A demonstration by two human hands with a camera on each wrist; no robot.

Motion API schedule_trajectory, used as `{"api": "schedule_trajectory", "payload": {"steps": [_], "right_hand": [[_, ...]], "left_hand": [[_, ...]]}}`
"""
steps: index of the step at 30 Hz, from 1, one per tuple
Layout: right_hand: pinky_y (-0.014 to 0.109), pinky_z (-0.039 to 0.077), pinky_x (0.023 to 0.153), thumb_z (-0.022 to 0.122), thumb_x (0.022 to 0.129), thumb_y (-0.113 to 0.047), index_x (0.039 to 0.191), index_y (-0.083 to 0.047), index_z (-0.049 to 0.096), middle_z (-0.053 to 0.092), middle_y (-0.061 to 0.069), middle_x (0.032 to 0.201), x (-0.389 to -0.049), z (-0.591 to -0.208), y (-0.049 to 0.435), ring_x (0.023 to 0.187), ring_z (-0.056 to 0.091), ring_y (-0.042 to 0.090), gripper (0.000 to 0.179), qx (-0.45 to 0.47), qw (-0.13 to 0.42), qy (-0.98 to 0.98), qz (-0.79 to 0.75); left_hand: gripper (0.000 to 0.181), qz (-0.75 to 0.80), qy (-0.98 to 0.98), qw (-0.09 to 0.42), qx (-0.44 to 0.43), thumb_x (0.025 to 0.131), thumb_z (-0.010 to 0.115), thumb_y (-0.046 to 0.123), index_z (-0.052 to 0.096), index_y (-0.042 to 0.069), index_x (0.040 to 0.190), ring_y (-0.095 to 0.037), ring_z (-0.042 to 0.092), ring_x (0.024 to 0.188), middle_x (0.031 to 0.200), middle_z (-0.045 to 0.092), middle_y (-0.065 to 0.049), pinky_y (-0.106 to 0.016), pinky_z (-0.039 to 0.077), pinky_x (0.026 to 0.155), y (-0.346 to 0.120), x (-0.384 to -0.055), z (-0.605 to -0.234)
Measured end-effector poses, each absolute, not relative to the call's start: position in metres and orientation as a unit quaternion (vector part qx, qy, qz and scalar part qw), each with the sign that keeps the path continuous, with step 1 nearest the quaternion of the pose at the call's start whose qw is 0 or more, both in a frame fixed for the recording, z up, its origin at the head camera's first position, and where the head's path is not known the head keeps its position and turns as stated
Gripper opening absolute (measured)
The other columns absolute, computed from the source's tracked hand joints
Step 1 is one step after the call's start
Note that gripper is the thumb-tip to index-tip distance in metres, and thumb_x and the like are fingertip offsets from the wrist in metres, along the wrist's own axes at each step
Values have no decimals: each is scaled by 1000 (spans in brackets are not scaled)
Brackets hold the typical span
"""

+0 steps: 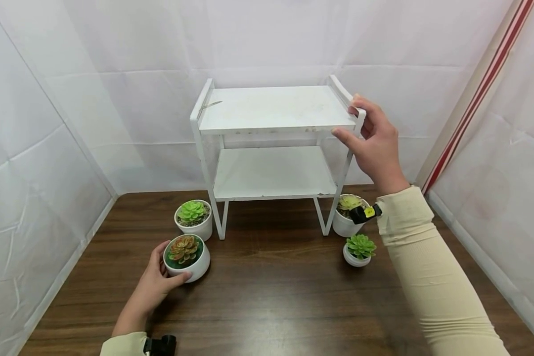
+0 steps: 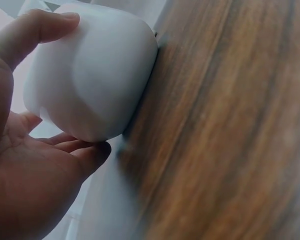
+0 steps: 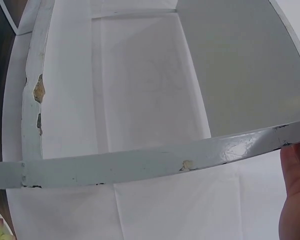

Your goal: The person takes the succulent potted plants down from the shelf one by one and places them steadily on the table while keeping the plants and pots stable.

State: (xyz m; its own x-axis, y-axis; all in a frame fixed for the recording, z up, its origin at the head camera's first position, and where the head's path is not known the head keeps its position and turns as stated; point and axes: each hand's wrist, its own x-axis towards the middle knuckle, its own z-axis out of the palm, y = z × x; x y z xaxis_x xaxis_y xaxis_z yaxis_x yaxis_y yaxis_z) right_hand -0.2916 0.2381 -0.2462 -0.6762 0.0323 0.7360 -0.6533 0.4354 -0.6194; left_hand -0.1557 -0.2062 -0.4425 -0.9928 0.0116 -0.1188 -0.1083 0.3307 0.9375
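Note:
A white two-tier shelf (image 1: 273, 170) stands toward the back of the wooden table. My right hand (image 1: 376, 143) grips its upper right front corner, thumb at the top board's front edge and fingers over the side rail. In the right wrist view, fingers (image 3: 294, 167) touch the chipped white frame (image 3: 140, 162). To the left, my left hand (image 1: 153, 287) holds a reddish-green potted succulent (image 1: 191, 274) low over the table, thumb in front and fingers along the far side. The left wrist view shows the smooth white pot (image 2: 100, 70) between thumb and fingers, its base close to the wood.
A bright green potted succulent (image 1: 196, 228) stands by the shelf's left leg. At the right leg is a pale yellow-green potted succulent (image 1: 344, 226), with a smaller green potted succulent (image 1: 358, 259) in front. White cloth walls (image 1: 129, 99) surround the brown table (image 1: 267, 296).

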Motion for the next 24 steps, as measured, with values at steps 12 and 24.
{"api": "schedule_trajectory", "payload": {"steps": [12, 24], "right_hand": [[20, 45, 99, 78, 82, -11, 140, -16, 50, 46, 4, 149, -293, -243, 248, 130, 52, 21, 64, 189, 302, -807, 470], [45, 37, 110, 75, 86, -26, 153, -35, 24, 29, -5, 158, -280, -254, 291, 140, 40, 27, 84, 176, 266, -881, 349]], "left_hand": [[107, 463, 883, 81, -11, 87, 73, 34, -5, 6, 155, -44, 22, 144, 155, 19, -30, -57, 23, 114, -207, -159, -428], [84, 345, 938, 13, 21, 101, 41, 51, -1, 4, 156, -53, 22, 139, 157, 14, -31, -65, 26, 107, -219, -171, -370]]}}
